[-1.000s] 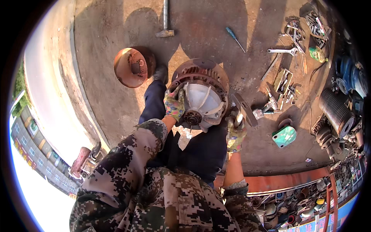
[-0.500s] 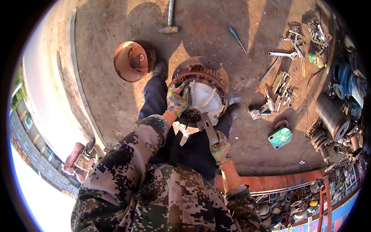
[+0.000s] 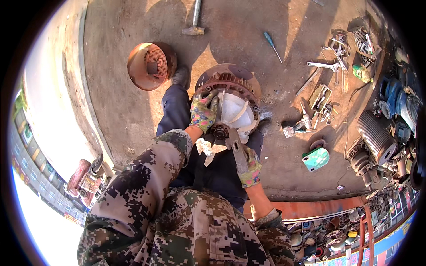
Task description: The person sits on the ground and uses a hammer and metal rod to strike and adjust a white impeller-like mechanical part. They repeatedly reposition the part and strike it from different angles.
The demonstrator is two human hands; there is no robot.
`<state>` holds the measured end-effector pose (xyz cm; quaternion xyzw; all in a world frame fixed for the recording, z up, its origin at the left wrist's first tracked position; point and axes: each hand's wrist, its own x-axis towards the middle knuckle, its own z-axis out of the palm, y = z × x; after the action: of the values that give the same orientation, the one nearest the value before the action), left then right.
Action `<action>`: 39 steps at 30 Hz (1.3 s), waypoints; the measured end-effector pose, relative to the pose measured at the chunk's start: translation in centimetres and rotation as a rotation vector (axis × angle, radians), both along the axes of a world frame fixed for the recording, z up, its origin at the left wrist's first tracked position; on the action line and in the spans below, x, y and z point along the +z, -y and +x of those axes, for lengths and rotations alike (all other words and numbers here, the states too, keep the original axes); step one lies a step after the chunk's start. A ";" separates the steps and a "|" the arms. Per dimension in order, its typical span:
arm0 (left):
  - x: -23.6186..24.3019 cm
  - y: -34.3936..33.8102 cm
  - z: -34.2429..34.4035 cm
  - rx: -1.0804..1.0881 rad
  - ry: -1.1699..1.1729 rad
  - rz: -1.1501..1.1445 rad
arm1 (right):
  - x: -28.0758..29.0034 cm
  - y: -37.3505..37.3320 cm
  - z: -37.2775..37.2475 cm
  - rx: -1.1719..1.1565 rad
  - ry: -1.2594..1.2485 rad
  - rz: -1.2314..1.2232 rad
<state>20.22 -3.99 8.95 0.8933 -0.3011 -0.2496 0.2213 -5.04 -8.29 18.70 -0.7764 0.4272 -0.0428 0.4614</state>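
Between my legs stands a rusty, finned electric motor (image 3: pixel 226 81) with a pale, ribbed end and a dark round shaft hub (image 3: pixel 219 131). My left hand (image 3: pixel 203 111), in a flowered glove, is closed on the motor's left side, its fingers curled over the rim. In a matching glove, my right hand (image 3: pixel 251 170) grips a hammer-like steel tool (image 3: pixel 240 155). The tool's upper end lies beside the hub; whether they touch, I cannot tell. My palm and fingers partly hide its lower part.
A rusty round cover (image 3: pixel 134 73) with a mesh bottom lies left of the motor. Farther off are a sledgehammer (image 3: pixel 194 30) and a screwdriver (image 3: pixel 269 39). To the right lie an adjustable wrench (image 3: pixel 322 65), a toolbox (image 3: pixel 320 97), a green metal part (image 3: pixel 316 159) and a coiled cylinder (image 3: pixel 377 137).
The tool in my right hand has shifted slightly left toward the hub and turned a little. My left hand stays on the motor. The whole view has shifted slightly.
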 end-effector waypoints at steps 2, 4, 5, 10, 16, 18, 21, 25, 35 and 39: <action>0.0 0.5 -0.4 0.046 -0.054 -0.031 | -1.6 -0.3 -0.7 0.104 -0.263 0.070; 0.5 0.8 -0.6 0.004 -0.018 0.011 | -1.7 0.0 -1.3 0.190 -0.367 0.060; 0.4 -0.4 -0.6 -0.030 0.022 0.051 | -0.4 0.4 -0.9 0.121 -0.142 -0.027; -0.8 0.4 -0.5 0.010 -0.096 0.048 | -2.2 0.2 -0.1 0.214 -0.490 0.036; 0.5 0.4 -0.1 0.014 -0.055 0.013 | 0.2 1.2 -0.3 -0.007 -0.035 -0.123; 0.4 1.0 0.1 0.014 -0.053 -0.002 | -1.1 0.9 0.1 0.026 -0.027 -0.104; -0.2 1.8 1.5 0.002 -0.021 0.017 | -1.5 1.1 1.3 0.117 -0.373 0.006; 0.6 0.3 -0.2 0.003 -0.048 0.050 | 1.5 1.1 -1.9 0.139 -0.313 0.058; 0.7 1.0 -0.2 0.018 0.006 -0.006 | 0.6 0.8 0.1 0.202 -0.157 0.146; 0.8 0.6 -0.1 0.045 -0.049 -0.004 | -1.3 1.7 1.1 0.138 -0.337 0.090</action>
<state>20.12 -4.64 9.71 0.8930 -0.2758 -0.2659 0.2363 -3.97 -10.00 17.43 -0.7785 0.4458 0.1385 0.4195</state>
